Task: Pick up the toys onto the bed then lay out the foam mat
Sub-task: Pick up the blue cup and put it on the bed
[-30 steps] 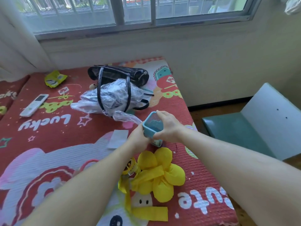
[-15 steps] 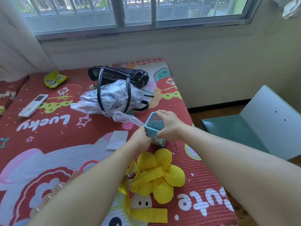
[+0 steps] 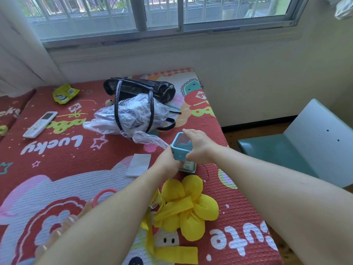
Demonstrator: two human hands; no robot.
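Note:
A small light-blue box toy (image 3: 181, 148) with a mesh top sits low on the red printed foam mat (image 3: 63, 157) that covers the bed. My left hand (image 3: 168, 159) grips its left side and my right hand (image 3: 198, 146) grips its top and right side. A yellow fabric flower (image 3: 187, 205) with a long ribbon lies just in front of the box. A pink ring toy (image 3: 104, 194) shows partly behind my left forearm.
A black handbag (image 3: 141, 88) and a crumpled clear plastic bag (image 3: 131, 115) lie behind the box. A white remote (image 3: 40, 124), a yellow wrapper (image 3: 64, 92) and a white card (image 3: 139, 164) rest on the mat. A green and white chair (image 3: 298, 148) stands to the right.
Both hands have stayed on the blue box, which has come down slightly toward the mat. The view has shifted a little.

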